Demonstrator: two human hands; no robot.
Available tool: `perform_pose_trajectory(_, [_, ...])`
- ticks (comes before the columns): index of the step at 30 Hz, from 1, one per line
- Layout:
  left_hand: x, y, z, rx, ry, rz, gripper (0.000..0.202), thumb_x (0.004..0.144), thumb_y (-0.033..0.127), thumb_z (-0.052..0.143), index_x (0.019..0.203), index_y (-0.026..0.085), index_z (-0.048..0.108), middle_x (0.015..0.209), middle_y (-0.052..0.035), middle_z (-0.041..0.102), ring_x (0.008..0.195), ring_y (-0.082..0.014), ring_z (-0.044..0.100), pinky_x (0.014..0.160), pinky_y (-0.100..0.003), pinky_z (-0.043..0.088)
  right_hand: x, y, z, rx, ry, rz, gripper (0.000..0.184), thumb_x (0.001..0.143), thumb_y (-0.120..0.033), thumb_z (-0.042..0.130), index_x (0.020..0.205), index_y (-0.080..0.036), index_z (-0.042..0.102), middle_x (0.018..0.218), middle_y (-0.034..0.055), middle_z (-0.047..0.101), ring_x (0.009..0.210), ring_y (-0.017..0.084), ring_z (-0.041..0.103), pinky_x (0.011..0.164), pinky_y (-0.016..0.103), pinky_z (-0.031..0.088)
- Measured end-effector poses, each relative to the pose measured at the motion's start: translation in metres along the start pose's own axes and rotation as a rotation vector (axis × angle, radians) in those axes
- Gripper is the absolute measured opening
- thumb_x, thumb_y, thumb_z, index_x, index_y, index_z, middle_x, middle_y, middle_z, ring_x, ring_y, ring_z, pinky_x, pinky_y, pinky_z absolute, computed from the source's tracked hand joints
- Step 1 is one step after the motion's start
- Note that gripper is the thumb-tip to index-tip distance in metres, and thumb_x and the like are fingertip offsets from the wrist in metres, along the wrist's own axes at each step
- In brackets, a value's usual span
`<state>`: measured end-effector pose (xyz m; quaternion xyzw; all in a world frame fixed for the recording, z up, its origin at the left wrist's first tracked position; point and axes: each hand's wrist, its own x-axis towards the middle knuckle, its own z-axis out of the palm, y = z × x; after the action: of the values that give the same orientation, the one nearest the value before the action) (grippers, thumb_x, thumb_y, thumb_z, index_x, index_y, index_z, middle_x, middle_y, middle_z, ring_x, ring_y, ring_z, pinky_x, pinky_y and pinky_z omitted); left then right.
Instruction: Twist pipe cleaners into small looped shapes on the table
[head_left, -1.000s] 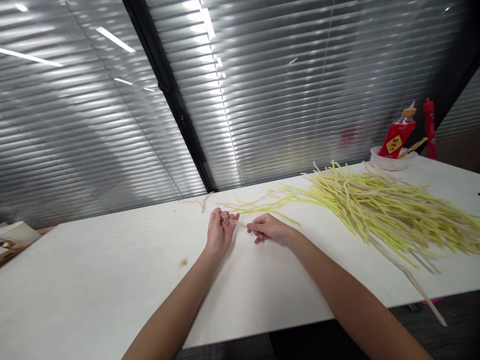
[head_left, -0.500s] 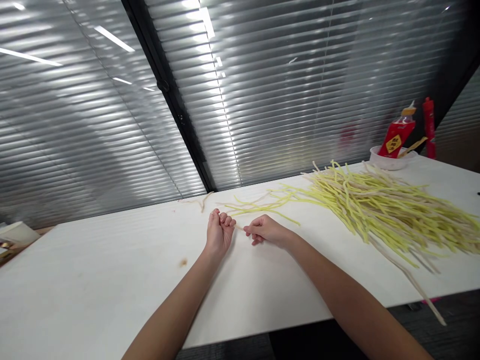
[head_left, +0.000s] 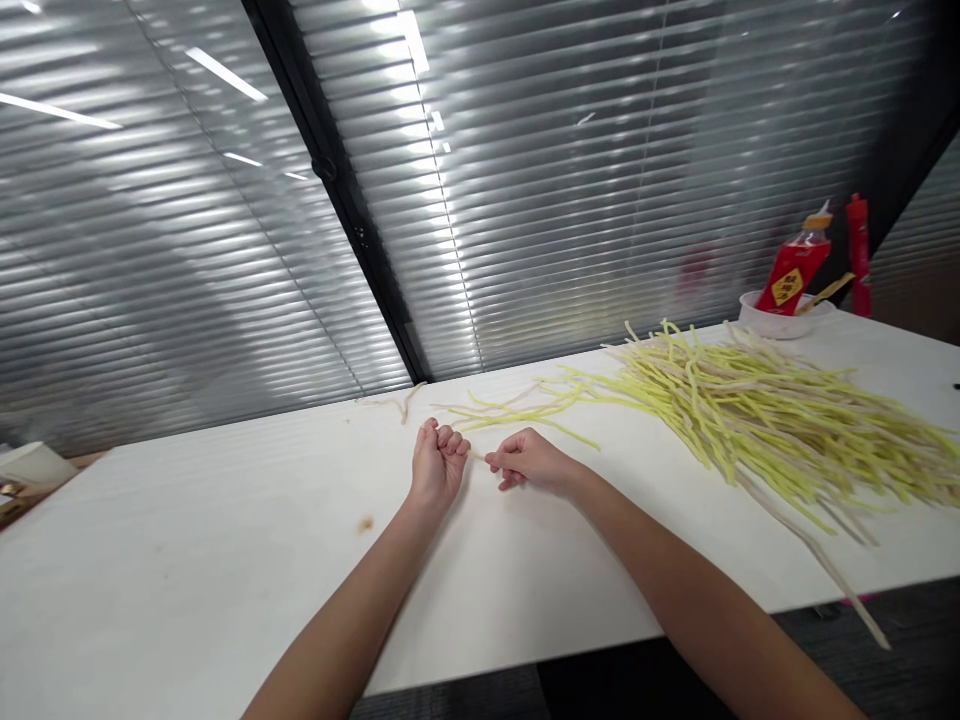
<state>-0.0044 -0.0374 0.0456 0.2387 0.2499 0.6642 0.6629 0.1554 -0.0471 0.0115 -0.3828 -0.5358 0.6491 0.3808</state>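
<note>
Curls the left hand [head_left: 437,462] from half-open a second ago into a fist now. Nudges the right hand [head_left: 529,462] only a touch toward 9 o'clock. Shrinks the visible strand [head_left: 477,457] between them to a short stub.

Keeps the left hand shut round one end of that thin pale strand, with knuckles up and wrist resting on the counter [head_left: 225,560]. Pinches the other end in the right hand with thumb and forefinger tips together and the remaining fingers tucked under. Holds both hands just apart, with the strand bridging the gap, probably to keep it taut and lifted clear of the surface. Cannot tell how much strand sits hidden inside the left fist.

Leaves the big yellow-green heap [head_left: 765,420] at 2 to 3 o'clock of the hands, well apart, laid roughly lengthwise; looks like stock kept within the right arm's reach. Lets one long pale piece of it overhang the near edge. Leaves a loose bunch [head_left: 517,410] at 1 o'clock, near the right hand, apart from the heap. Leaves a pale scrap [head_left: 401,403] at 11 o'clock of the left hand, near the blinds [head_left: 600,200].

Parks a bowl [head_left: 780,318] at the far 2 o'clock corner with a red packet [head_left: 793,272] standing in it and a red bottle [head_left: 857,250] just beside. Shows a brown speck [head_left: 367,523] at 7 o'clock of the left hand.
</note>
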Motion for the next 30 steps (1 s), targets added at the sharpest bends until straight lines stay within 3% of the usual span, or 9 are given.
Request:
perform_pose_trajectory(9, [0.003,-0.001,-0.002,0.011,0.027,-0.004,0.016,0.09,0.016,0.038,0.074,0.019,0.042,0.051,0.0067,0.031,0.044,-0.0068,0.033,0.05,-0.02,0.036,0.001,-0.001,-0.001,-0.055,0.038,-0.035,0.036,0.067,-0.047,0.069,0.07,-0.011,0.066,0.052,0.0012,0.058,0.047,0.008,0.054,0.048,0.019,0.044])
perform_pose_trajectory(13, [0.007,0.001,-0.005,-0.019,0.093,-0.034,0.022,0.09,0.014,0.036,0.069,0.018,0.042,0.05,0.006,0.033,0.048,-0.0076,0.041,0.066,-0.026,0.048,0.001,-0.005,0.0,0.015,0.022,-0.099,0.039,0.076,-0.049,0.058,0.09,-0.013,0.068,0.066,0.0046,0.065,0.048,0.008,0.056,0.052,0.022,0.046])
perform_pose_trajectory(17, [0.008,0.002,-0.004,-0.023,0.126,-0.102,0.028,0.089,0.01,0.033,0.063,0.017,0.042,0.05,0.004,0.038,0.054,-0.0091,0.05,0.081,-0.032,0.05,0.0,-0.006,0.001,-0.053,0.054,-0.229,0.034,0.076,-0.041,0.06,0.102,-0.019,0.066,0.082,0.0051,0.067,0.054,0.008,0.057,0.057,0.024,0.047])
perform_pose_trajectory(22, [0.004,-0.001,-0.001,0.014,0.106,-0.193,0.027,0.088,0.011,0.035,0.063,0.017,0.044,0.05,0.0028,0.04,0.058,-0.0121,0.055,0.073,-0.03,0.052,-0.002,-0.004,0.004,-0.174,0.04,-0.307,0.035,0.069,-0.03,0.067,0.103,-0.023,0.067,0.093,0.004,0.066,0.06,0.009,0.055,0.053,0.022,0.043])
perform_pose_trajectory(27, [-0.005,-0.006,0.004,0.088,0.0,-0.254,0.017,0.087,0.015,0.04,0.072,0.018,0.046,0.049,0.0046,0.041,0.057,-0.0137,0.057,0.068,-0.031,0.052,0.001,0.002,0.005,-0.237,-0.037,-0.328,0.034,0.072,-0.025,0.063,0.105,-0.021,0.067,0.088,0.0027,0.067,0.062,0.009,0.054,0.058,0.022,0.042])
perform_pose_trajectory(30, [-0.009,-0.008,0.005,0.197,-0.057,-0.247,0.011,0.084,0.017,0.047,0.073,0.018,0.045,0.05,0.0047,0.044,0.057,-0.0142,0.058,0.06,-0.027,0.05,-0.001,0.003,0.005,-0.427,-0.046,-0.412,0.03,0.075,-0.022,0.059,0.103,-0.021,0.068,0.086,0.0026,0.068,0.064,0.01,0.054,0.059,0.022,0.041])
